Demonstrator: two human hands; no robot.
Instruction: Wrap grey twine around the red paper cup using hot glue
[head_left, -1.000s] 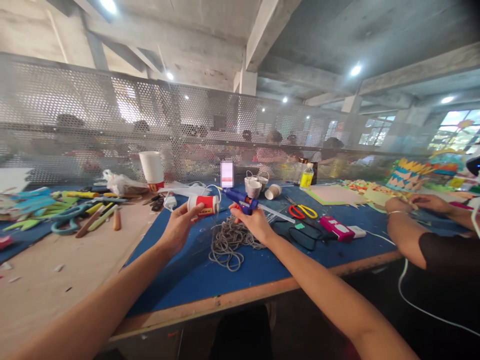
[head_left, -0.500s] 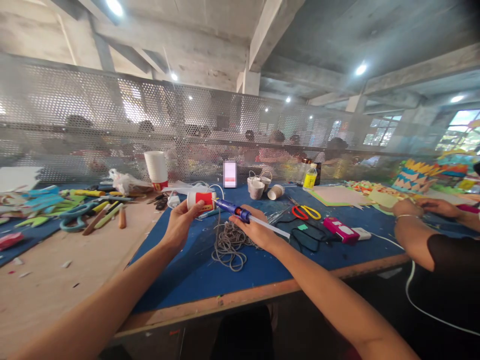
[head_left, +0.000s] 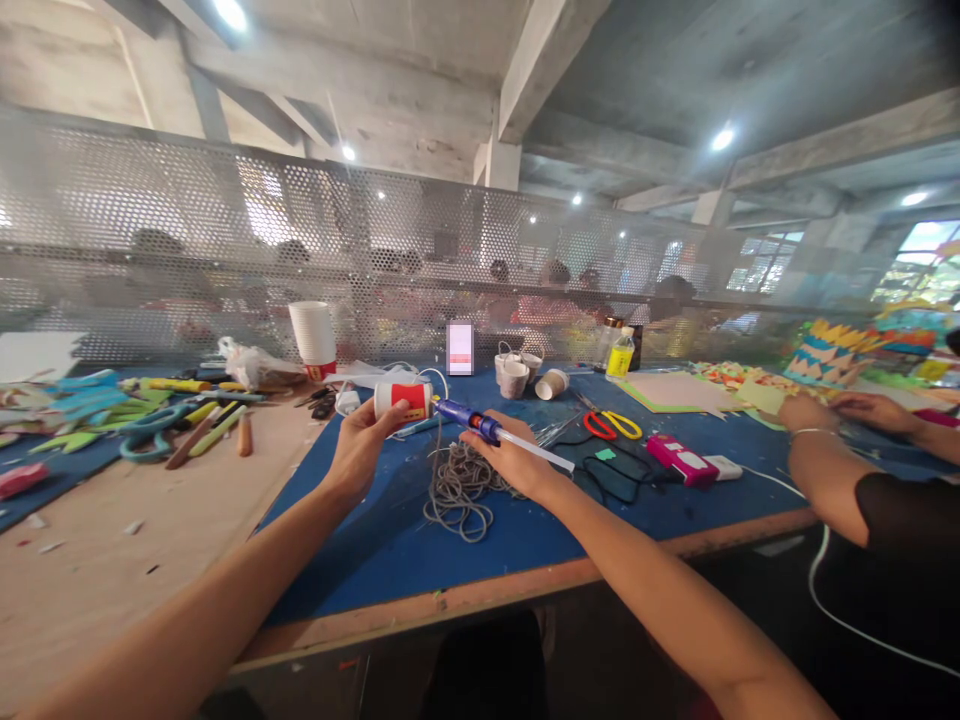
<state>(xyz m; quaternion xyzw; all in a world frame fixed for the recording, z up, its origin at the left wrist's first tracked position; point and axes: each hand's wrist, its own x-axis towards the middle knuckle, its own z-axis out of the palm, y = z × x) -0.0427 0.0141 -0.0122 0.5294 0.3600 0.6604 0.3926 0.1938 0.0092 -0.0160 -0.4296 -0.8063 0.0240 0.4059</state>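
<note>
My left hand (head_left: 361,440) is closed around a white paper cup (head_left: 405,400) with a red and yellow print, tipped on its side. In my right hand (head_left: 514,455) is a blue glue gun (head_left: 463,416), a clear glue stick (head_left: 540,452) poking out of its rear. The gun's nozzle is at the cup's right end; whether it touches cannot be made out. Beneath my hands a heap of grey cord (head_left: 461,495) lies on the blue table mat (head_left: 360,560). Farther back are several small cups wound with cord (head_left: 514,378), one lying on its side (head_left: 553,384).
Scissors with red and yellow handles (head_left: 611,425), a magenta box (head_left: 681,460) and a yellow-labelled bottle (head_left: 620,355) are to the right. A stack of paper cups (head_left: 313,338) stands back left, near teal scissors (head_left: 154,435). A co-worker's hands (head_left: 814,415) work at far right.
The glue gun has shifted very slightly at the cup's end. My left hand keeps its hold on the cup, nearly still.
</note>
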